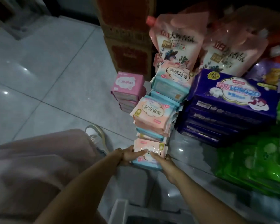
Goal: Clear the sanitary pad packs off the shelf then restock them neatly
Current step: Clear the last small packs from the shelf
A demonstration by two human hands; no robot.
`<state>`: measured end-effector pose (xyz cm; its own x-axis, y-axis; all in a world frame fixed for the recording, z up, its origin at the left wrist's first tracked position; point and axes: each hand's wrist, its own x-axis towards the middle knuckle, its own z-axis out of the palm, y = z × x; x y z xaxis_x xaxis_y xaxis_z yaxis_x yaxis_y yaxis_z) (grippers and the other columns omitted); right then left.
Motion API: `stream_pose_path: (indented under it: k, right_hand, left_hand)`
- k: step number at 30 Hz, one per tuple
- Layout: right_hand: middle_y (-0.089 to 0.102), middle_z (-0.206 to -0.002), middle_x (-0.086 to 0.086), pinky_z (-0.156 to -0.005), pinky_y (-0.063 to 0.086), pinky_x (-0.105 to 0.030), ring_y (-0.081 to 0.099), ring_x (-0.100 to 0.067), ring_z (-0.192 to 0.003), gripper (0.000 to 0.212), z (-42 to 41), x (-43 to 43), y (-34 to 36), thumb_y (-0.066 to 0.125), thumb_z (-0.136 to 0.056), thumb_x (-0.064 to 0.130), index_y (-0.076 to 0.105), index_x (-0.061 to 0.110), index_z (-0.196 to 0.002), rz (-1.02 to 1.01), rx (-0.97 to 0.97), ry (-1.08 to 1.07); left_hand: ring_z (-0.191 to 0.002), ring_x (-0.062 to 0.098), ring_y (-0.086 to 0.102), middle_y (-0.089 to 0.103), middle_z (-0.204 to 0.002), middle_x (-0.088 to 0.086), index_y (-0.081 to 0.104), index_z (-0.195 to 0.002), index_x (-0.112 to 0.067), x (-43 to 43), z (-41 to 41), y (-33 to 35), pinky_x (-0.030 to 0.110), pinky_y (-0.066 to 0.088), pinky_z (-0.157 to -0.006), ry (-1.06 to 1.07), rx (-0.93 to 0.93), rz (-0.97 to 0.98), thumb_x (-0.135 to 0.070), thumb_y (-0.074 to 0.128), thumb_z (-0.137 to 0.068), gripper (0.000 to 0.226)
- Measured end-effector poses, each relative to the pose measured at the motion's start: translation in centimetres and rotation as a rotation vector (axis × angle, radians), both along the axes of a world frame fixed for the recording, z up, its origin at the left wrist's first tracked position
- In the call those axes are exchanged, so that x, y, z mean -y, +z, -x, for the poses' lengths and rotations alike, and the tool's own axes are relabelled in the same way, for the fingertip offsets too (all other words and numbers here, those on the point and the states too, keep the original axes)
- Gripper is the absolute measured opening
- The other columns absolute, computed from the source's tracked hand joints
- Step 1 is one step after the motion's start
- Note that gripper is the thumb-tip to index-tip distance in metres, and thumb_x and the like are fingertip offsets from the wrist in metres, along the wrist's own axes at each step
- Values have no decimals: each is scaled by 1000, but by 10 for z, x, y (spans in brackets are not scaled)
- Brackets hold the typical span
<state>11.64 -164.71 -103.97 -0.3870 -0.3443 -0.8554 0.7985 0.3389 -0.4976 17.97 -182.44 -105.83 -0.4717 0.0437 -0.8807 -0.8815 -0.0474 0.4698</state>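
A row of peach and teal sanitary pad packs [153, 113] runs away from me along the shelf [192, 152]. The nearest pack [149, 153] lies at the shelf's front edge. My left hand [128, 155] grips its left side with the thumb laid on top. My right hand [166, 165] holds its right side, thumb on the top face too. A stack of pink packs [128, 92] stands on the floor to the left. Purple packs [229, 105] are stacked to the right of the row.
Two pink refill pouches [176, 41] lean at the back of the shelf. Green packs [255, 162] fill the right side. Brown cartons [128, 34] stand behind on the grey tiled floor [47, 75]. A pale plastic crate [136, 212] sits below my arms. My knee and shoe are at left.
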Motion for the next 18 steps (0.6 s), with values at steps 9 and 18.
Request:
stream_pose_path:
  k: [9, 18]
  right_hand:
    - [51, -133, -5, -101, 45, -37, 53, -25, -119, 53, -12, 25, -41, 64, -90, 13, 36, 12, -135, -134, -92, 30]
    - [50, -140, -5, -81, 47, -18, 55, -21, -117, 46, 8, -2, 16, 52, -97, 15, 38, 7, -140, -167, -256, 208]
  left_hand:
    - [-108, 18, 59, 61, -126, 3, 52, -130, -15, -1, 1, -21, 29, 45, -96, -12, -136, 235, -42, 50, -94, 45]
    - [-135, 26, 37, 34, -151, 10, 30, -145, -9, 18, 11, 34, 31, 30, -109, -122, -29, 461, -42, 45, -96, 61]
